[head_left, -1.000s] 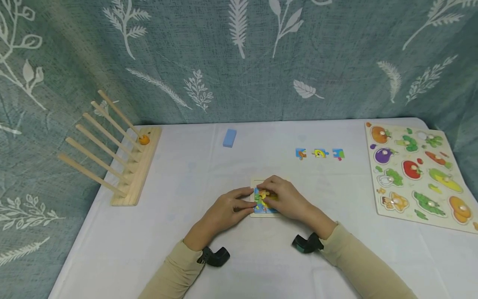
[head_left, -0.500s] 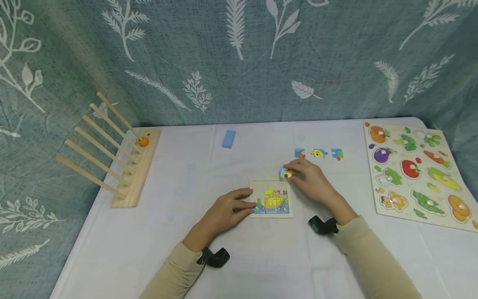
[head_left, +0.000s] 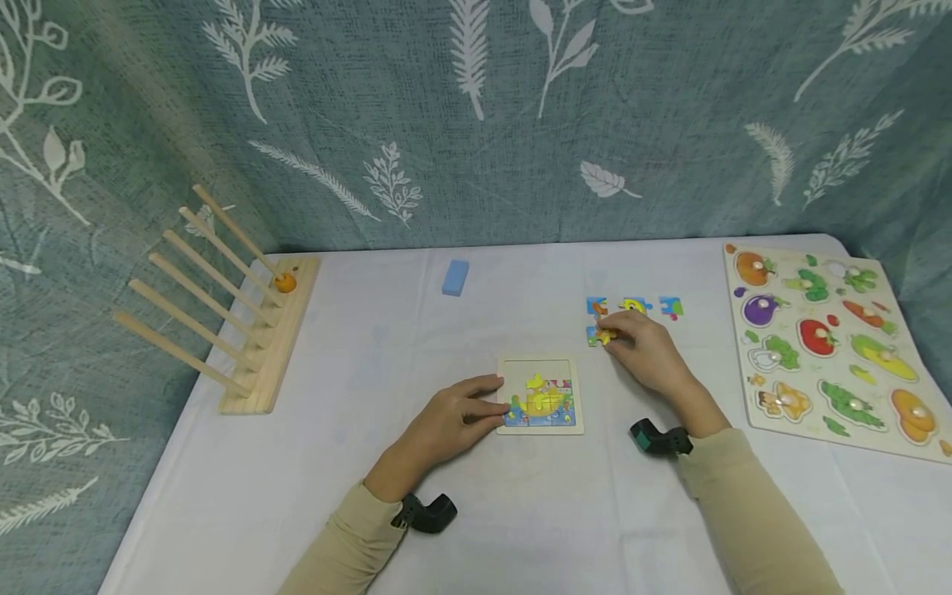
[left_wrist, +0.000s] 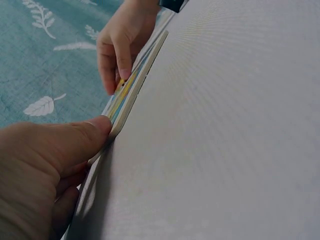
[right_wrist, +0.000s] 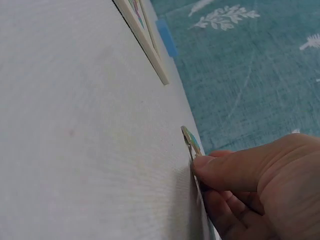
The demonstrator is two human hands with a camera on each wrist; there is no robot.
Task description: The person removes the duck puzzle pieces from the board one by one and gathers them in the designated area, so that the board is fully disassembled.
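Note:
My left hand grips the left edge of a small square jigsaw tray, thumb on its rim in the left wrist view. Joined pieces fill the tray's lower part with a yellow picture over blue; bare wood shows along its top. Beyond the tray's upper right corner, my right hand pinches a jigsaw piece between thumb and fingers. The piece is low over the cloth, just in front of a row of loose pieces: a blue and brown one, a yellow one and a blue-green one.
A blue block lies near the table's back edge. To the left stands a wooden peg rack with one orange bead. A vegetable peg board lies at the right. Patterned green cloth hangs behind the table.
My right hand has left the tray with a jigsaw piece and carried it right and back, to just in front of the loose pieces. My left hand has stayed at the tray.

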